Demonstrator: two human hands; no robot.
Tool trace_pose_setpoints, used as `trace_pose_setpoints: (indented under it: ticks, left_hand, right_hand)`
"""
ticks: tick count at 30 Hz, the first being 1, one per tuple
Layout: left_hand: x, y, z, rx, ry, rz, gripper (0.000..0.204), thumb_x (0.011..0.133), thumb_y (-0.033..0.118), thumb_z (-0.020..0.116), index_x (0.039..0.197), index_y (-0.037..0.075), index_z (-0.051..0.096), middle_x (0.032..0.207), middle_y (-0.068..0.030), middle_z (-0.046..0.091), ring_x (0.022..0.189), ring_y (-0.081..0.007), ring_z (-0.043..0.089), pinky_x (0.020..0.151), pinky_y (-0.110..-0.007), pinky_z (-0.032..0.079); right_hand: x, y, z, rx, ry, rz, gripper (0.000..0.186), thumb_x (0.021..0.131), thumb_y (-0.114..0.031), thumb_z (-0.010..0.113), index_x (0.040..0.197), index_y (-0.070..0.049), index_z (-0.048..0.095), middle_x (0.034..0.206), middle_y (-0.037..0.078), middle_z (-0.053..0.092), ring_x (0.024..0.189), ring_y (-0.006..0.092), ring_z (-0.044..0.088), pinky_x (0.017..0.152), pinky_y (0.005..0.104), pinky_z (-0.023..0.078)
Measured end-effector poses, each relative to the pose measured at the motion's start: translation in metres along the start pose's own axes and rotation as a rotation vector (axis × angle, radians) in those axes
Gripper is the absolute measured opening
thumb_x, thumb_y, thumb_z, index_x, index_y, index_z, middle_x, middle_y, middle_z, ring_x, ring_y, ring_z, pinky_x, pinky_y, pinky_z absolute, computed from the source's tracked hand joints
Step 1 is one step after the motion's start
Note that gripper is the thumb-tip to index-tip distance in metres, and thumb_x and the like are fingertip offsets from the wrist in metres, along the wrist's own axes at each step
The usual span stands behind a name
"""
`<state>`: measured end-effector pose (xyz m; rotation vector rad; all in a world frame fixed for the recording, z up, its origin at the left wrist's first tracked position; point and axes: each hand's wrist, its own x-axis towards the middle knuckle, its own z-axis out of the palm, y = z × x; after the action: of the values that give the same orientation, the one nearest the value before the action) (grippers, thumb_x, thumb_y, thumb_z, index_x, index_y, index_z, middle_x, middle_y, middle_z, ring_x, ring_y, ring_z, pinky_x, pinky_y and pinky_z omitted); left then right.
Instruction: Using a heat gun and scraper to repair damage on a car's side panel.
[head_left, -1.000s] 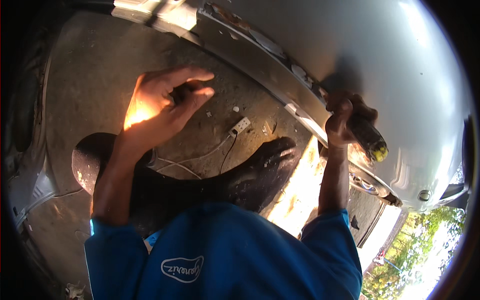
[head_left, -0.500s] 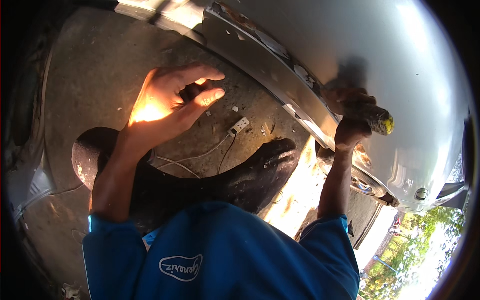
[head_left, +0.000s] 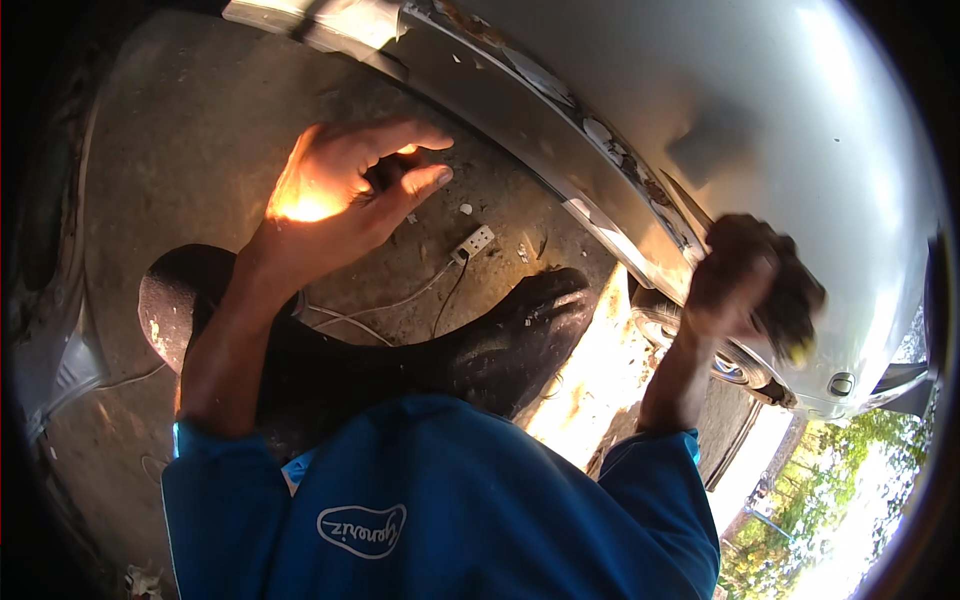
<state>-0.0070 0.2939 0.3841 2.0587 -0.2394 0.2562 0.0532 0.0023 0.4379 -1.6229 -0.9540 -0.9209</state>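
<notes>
My right hand [head_left: 735, 280] is closed around a hand tool with a thick dark handle ending in a yellow tip [head_left: 797, 352]. A thin, pointed blade [head_left: 686, 200] sticks out of the fist toward the car's lower edge. The hand is a little blurred, so the tool's exact kind is unclear. Chipped, flaking paint [head_left: 610, 145] runs along the lower edge of the silver car panel [head_left: 770, 130], close to the blade. My left hand [head_left: 345, 185] hovers over the floor, left of the car sill [head_left: 500, 110]. Its thumb and fingers are curved and apart, with nothing visible between them.
A white power strip [head_left: 474, 243] with cables lies on the concrete floor [head_left: 200, 120]. My dark-trousered leg [head_left: 450, 365] stretches toward the car, and a wheel [head_left: 740, 368] stands beyond my right forearm. Greenery [head_left: 830, 490] shows at the lower right.
My right hand has moved right and slightly down with the tool, which has turned so that the blade now shows. My left hand has hardly moved.
</notes>
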Motion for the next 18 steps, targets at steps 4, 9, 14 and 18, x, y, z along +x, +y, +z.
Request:
trace_pose_setpoints:
  ticks: [4, 9, 14, 18]
  left_hand:
    - [0.004, -0.004, 0.002, -0.023, 0.003, 0.028, 0.022, 0.082, 0.006, 0.073, 0.102, 0.0, 0.068, 0.081, -0.0088, 0.067, 0.068, -0.0134, 0.061, 0.061, -0.025, 0.048]
    - [0.002, -0.003, 0.002, 0.013, 0.018, 0.099, 0.022, 0.082, 0.006, 0.073, 0.102, 0.001, 0.068, 0.082, -0.0094, 0.067, 0.069, -0.0138, 0.061, 0.062, -0.025, 0.049]
    - [-0.001, -0.007, -0.005, -0.019, 0.019, 0.057, 0.022, 0.082, 0.008, 0.074, 0.102, 0.001, 0.068, 0.079, -0.0088, 0.066, 0.069, -0.015, 0.061, 0.063, -0.025, 0.047]
    - [0.004, 0.002, -0.001, 0.069, 0.049, 0.135, 0.022, 0.082, 0.012, 0.074, 0.101, 0.002, 0.069, 0.081, -0.0091, 0.067, 0.072, -0.0163, 0.064, 0.065, -0.026, 0.049]
  right_hand:
    - [-0.022, 0.032, 0.004, -0.195, 0.021, 0.06, 0.027, 0.085, -0.002, 0.067, 0.094, -0.001, 0.041, 0.062, 0.01, 0.058, 0.05, 0.0151, 0.055, 0.047, 0.0274, 0.047]
    - [-0.025, 0.035, -0.001, -0.286, 0.119, 0.008, 0.019, 0.086, 0.005, 0.063, 0.092, 0.001, 0.045, 0.063, 0.01, 0.056, 0.05, 0.0129, 0.055, 0.048, 0.026, 0.049]
    - [-0.007, 0.01, 0.011, -0.077, 0.07, 0.176, 0.015, 0.089, 0.002, 0.06, 0.087, -0.002, 0.045, 0.06, 0.008, 0.056, 0.051, 0.0118, 0.054, 0.051, 0.0247, 0.047]
    - [-0.012, 0.018, 0.0, -0.177, 0.151, 0.172, 0.017, 0.09, -0.003, 0.061, 0.084, -0.005, 0.045, 0.058, 0.01, 0.056, 0.05, 0.0136, 0.054, 0.05, 0.0247, 0.045]
